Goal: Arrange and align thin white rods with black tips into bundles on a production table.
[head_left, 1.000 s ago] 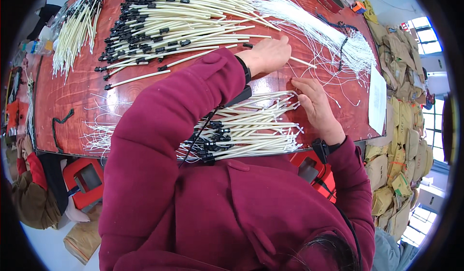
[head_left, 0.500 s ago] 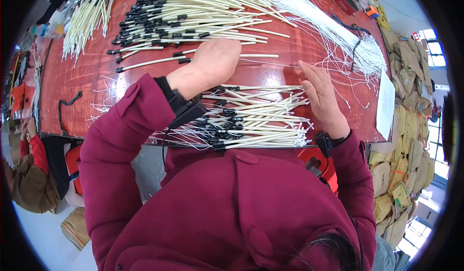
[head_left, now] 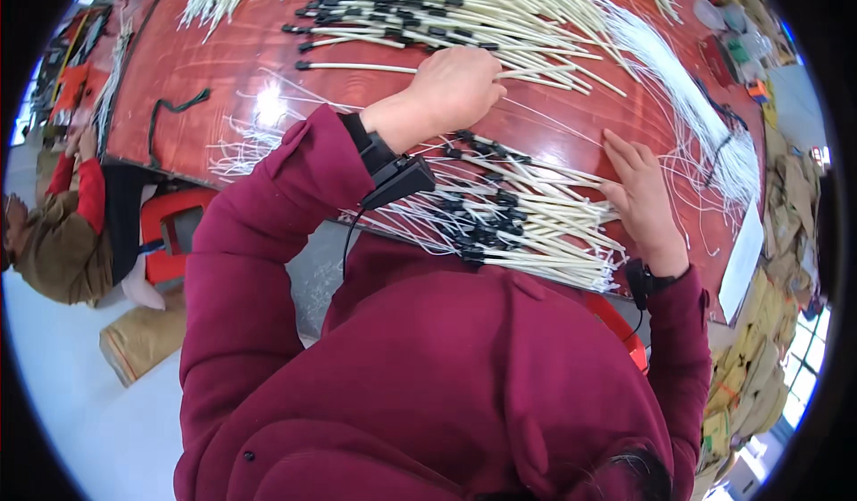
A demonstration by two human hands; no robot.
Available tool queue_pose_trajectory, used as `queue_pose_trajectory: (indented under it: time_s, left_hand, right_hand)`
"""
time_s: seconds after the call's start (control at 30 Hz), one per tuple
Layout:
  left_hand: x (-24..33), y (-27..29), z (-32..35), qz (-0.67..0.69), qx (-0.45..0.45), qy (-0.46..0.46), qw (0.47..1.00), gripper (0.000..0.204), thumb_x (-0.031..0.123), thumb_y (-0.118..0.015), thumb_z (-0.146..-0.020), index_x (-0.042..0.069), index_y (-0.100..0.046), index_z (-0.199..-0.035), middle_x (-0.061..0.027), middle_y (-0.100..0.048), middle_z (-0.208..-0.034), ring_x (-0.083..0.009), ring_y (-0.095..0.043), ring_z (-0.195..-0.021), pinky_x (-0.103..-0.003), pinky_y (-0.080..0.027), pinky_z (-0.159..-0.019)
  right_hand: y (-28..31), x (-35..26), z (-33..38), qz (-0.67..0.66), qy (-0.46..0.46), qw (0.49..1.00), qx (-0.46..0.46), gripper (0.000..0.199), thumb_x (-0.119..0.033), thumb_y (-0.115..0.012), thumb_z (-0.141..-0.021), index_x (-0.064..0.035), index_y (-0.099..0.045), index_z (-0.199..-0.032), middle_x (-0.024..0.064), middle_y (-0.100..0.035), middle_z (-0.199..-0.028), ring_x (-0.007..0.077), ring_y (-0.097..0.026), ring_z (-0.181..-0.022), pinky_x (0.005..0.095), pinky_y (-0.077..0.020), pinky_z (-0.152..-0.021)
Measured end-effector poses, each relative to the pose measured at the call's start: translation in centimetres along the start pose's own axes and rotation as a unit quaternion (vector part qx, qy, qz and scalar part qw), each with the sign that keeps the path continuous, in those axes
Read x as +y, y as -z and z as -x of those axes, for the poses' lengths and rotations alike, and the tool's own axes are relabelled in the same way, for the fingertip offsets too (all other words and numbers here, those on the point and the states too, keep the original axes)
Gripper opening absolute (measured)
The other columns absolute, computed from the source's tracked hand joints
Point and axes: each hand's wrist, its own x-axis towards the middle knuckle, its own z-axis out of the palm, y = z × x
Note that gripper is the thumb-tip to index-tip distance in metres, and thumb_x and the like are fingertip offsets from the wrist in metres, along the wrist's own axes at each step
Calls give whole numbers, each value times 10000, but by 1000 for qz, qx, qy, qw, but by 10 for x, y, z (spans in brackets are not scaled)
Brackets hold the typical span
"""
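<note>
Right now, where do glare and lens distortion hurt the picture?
Head view: a bright glare spot washes out the red tabletop to the left of the left hand; head view, right: the window is blown nearly white and leans near the rim; head view, corners: the fisheye's black border cuts them off.

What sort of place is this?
Probably a hand-assembly workshop: a big heap of black-tipped cream rods, a bundle of white strings and piled tan sacks.
</note>
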Motion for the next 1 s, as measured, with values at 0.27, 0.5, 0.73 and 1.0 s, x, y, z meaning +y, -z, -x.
queue_pose_trajectory:
  time_s: [0.27, 0.5, 0.73, 1.0]
  left_hand:
    - [-24, 24, 23, 70, -51, 117, 989, 283, 233, -674, -857, -46, -711, -828, -267, -678, -803, -441, -679, -853, -514, -548, -761]
    - [-27, 13, 29, -25, -46, 163, 985, 283, 225, -696, -856, -57, -726, -847, -265, -694, -834, -454, -685, -844, -520, -550, -766]
    - [-31, 8, 36, -57, -26, 141, 988, 261, 214, -723, -864, -47, -725, -851, -264, -703, -869, -446, -694, -869, -525, -554, -768]
    - [-38, 36, 51, 57, 26, 155, 986, 283, 265, -676, -936, -13, -663, -986, -214, -696, -842, -420, -679, -831, -505, -515, -721]
  right_hand:
    - [-1, -1, -1, -12, -14, 1000, -2, 703, -481, -480, -988, 109, -533, -1367, 172, -491, -1511, 369, -458, -1303, 444, -352, -1125]
    - [-10, 1, 6, 0, 9, 999, 35, 719, -491, -552, -954, 91, -537, -1374, 147, -488, -1510, 362, -474, -1274, 443, -381, -1115]
    - [-4, 1, 3, -16, -4, 1000, -4, 805, -575, -407, -1002, 117, -501, -1402, 178, -451, -1544, 384, -432, -1323, 449, -333, -1149]
    - [-2, 1, 2, -32, -7, 999, -7, 836, -612, -376, -1001, 116, -520, -1387, 180, -470, -1527, 378, -443, -1307, 444, -341, -1140]
